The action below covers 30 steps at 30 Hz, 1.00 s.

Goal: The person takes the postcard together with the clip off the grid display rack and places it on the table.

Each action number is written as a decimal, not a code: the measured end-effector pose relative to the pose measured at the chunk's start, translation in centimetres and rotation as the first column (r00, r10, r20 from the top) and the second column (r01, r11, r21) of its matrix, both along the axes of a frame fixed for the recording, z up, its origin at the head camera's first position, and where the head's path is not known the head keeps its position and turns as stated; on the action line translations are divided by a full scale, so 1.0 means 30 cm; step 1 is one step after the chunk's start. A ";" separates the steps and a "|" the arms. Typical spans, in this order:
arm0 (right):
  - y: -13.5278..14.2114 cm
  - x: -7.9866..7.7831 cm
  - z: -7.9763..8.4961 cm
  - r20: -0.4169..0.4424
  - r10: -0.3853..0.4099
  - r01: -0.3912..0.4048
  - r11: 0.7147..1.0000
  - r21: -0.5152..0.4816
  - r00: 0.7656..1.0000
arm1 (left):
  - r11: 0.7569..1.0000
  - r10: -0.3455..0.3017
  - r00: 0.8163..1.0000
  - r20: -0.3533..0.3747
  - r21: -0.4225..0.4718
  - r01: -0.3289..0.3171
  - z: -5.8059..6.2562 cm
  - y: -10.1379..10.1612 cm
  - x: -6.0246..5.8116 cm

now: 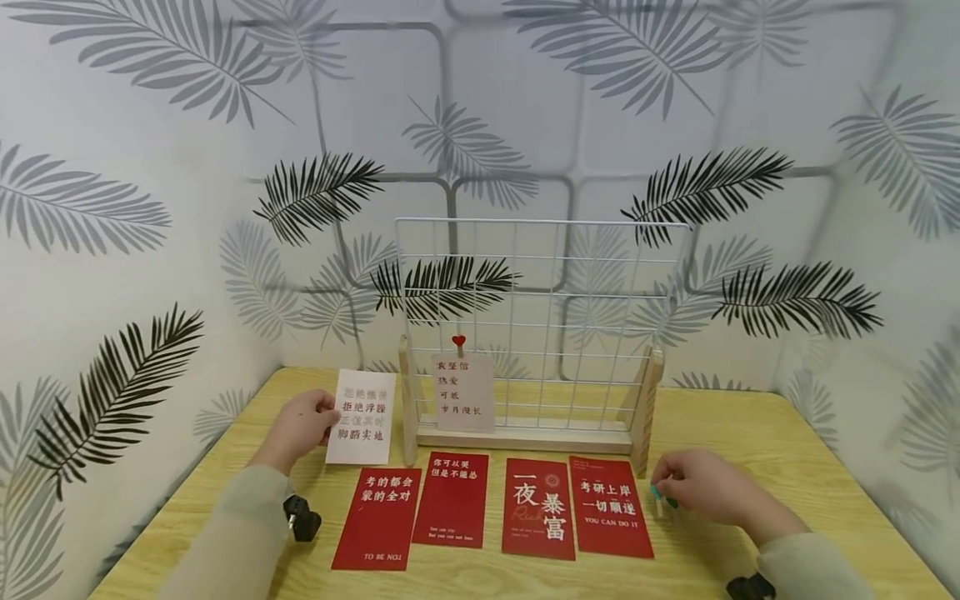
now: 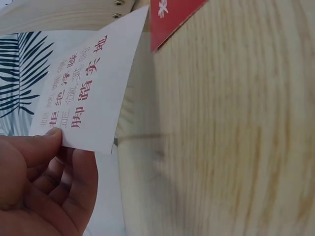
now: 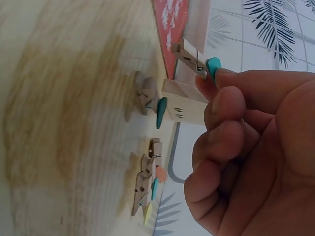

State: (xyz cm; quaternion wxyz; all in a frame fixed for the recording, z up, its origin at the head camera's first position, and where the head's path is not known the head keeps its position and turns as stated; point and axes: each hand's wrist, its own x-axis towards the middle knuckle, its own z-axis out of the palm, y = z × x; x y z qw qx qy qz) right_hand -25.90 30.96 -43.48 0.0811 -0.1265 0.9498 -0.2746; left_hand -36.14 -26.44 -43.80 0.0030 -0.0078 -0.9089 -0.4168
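My left hand pinches a white card by its side edge. In the left wrist view the card is tilted above the wooden table, its printed writing showing. On the right, my right hand holds a small wooden clothespin with a teal top between thumb and forefinger. Below that hand, more clothespins lie on the table. Between the hands stands a white wire grid in a wooden base. A clothespin with a red heart fixes a pale card to the grid.
Red cards lie in front of the grid: one at left, another beside it, and two more toward the right. The grid's wooden feet rise near the right hand. Leaf-patterned walls enclose the table.
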 end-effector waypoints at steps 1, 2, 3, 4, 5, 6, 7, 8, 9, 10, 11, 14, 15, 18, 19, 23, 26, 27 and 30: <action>0.001 -0.003 -0.004 -0.001 0.005 -0.005 1.000 0.008 1.000 | 1.000 0.002 1.000 0.006 -0.007 -0.002 -0.005 0.000 -0.007; 0.002 -0.005 -0.009 -0.003 0.010 -0.010 1.000 0.014 1.000 | 1.000 0.004 1.000 0.005 -0.022 -0.004 -0.009 0.001 -0.013; 0.001 -0.008 -0.013 -0.004 0.008 -0.008 1.000 0.019 1.000 | 0.999 0.009 1.000 0.007 -0.036 -0.008 -0.014 0.002 -0.018; 0.000 -0.009 -0.016 -0.006 0.005 -0.005 1.000 0.025 1.000 | 0.998 0.011 1.000 0.005 -0.056 -0.011 -0.018 0.004 -0.023; 0.000 -0.011 -0.020 -0.012 0.007 -0.006 0.999 0.035 1.000 | 0.997 0.015 1.000 0.002 -0.078 -0.015 -0.022 0.005 -0.027; -0.001 -0.013 -0.024 -0.020 0.008 -0.008 0.999 0.045 1.000 | 0.995 0.022 1.000 0.002 -0.100 -0.022 -0.028 0.006 -0.031; -0.003 -0.014 -0.028 -0.027 0.006 -0.005 0.998 0.057 1.000 | 0.992 0.030 1.000 -0.002 -0.127 -0.030 -0.033 0.008 -0.033; -0.004 -0.015 -0.032 -0.031 0.004 -0.001 0.998 0.067 1.000 | 0.988 0.035 0.999 -0.005 -0.150 -0.036 -0.036 0.011 -0.034; -0.006 -0.016 -0.035 -0.035 0.004 -0.002 0.997 0.075 0.999 | 0.985 0.045 0.999 -0.001 -0.165 -0.045 -0.040 0.014 -0.035; -0.007 -0.016 -0.038 -0.039 0.004 -0.001 0.997 0.083 0.999 | 0.982 0.053 0.999 -0.002 -0.180 -0.052 -0.043 0.017 -0.035; -0.008 -0.016 -0.040 -0.042 0.004 0.000 0.996 0.090 0.999 | 0.980 0.062 0.998 0.001 -0.188 -0.060 -0.046 0.021 -0.036; -0.010 -0.015 -0.043 -0.037 -0.008 0.012 0.996 0.092 0.999 | 0.977 0.074 0.997 0.015 -0.201 -0.070 -0.048 0.036 -0.037; -0.011 -0.014 -0.044 -0.035 -0.011 0.014 0.996 0.092 0.999 | 0.976 0.079 0.997 0.021 -0.205 -0.073 -0.049 0.040 -0.038; -0.012 -0.010 -0.048 -0.044 -0.012 0.016 0.996 0.093 0.999 | 0.973 0.082 0.996 0.033 -0.217 -0.073 -0.049 0.049 -0.040; -0.012 -0.009 -0.049 -0.046 -0.012 0.017 0.996 0.093 0.999 | 0.973 0.082 0.996 0.035 -0.220 -0.072 -0.050 0.050 -0.041; -0.012 -0.009 -0.053 -0.045 -0.016 0.021 0.995 0.094 0.999 | 0.972 0.083 0.996 0.032 -0.223 -0.074 -0.050 0.046 -0.041; -0.013 -0.012 -0.054 -0.040 -0.031 0.035 0.994 0.106 0.999 | 0.975 0.081 0.996 0.037 -0.209 -0.071 -0.047 0.040 -0.035; -0.013 -0.012 -0.053 -0.040 -0.039 0.043 0.993 0.109 0.998 | 0.977 0.080 0.996 0.040 -0.200 -0.070 -0.046 0.038 -0.032; -0.016 -0.012 -0.046 -0.044 -0.067 0.071 0.991 0.116 0.997 | 0.984 0.078 0.996 0.036 -0.163 -0.072 -0.040 0.034 -0.022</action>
